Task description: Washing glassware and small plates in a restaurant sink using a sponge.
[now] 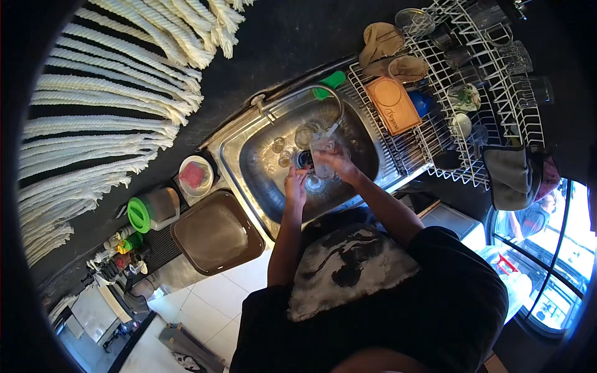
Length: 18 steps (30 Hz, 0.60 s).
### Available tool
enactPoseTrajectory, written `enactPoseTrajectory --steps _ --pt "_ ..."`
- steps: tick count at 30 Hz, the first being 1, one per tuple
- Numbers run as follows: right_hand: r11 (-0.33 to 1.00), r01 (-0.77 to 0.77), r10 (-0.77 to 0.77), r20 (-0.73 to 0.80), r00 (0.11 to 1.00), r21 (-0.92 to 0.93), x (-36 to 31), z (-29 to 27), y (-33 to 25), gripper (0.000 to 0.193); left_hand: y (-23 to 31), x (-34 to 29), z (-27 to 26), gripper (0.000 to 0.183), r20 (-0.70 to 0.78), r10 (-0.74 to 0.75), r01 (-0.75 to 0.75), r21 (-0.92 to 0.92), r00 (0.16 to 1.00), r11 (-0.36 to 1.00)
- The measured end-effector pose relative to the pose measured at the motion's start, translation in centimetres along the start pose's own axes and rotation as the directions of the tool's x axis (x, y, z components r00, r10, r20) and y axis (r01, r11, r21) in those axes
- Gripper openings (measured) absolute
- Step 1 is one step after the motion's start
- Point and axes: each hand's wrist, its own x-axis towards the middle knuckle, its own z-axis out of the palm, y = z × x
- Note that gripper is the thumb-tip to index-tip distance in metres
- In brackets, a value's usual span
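Observation:
Both of my hands are over a stainless steel sink, under the curved tap spout. My right hand is closed around a clear drinking glass, held tilted below the spout. My left hand is just left of it, with fingers curled beside a small dark, round-rimmed thing. What those fingers grip is too small to make out. Several clear glasses lie in the basin, among them one beyond my hands and one nearer me.
A white wire dish rack at the right bears glasses, cups and a wooden board. Left of the sink are a brown tray, a bowl with a pink sponge and a green-lidded container. White rope fringe hangs upper left.

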Motion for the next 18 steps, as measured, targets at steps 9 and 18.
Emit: enactPoseTrajectory --steps 9,18 --pt "0.019 0.147 0.185 0.148 0.972 -0.989 -2.8 3.3 -4.6 0.084 -1.2 4.4 0.8 0.038 -0.080 -0.049 0.037 -0.146 0.996 0.989" --pt "0.677 -0.137 0.354 0.157 0.922 -0.723 -0.5 3.5 -3.8 0.047 -0.9 2.7 -2.3 0.047 0.202 -0.076 0.098 -0.101 0.976 0.990"
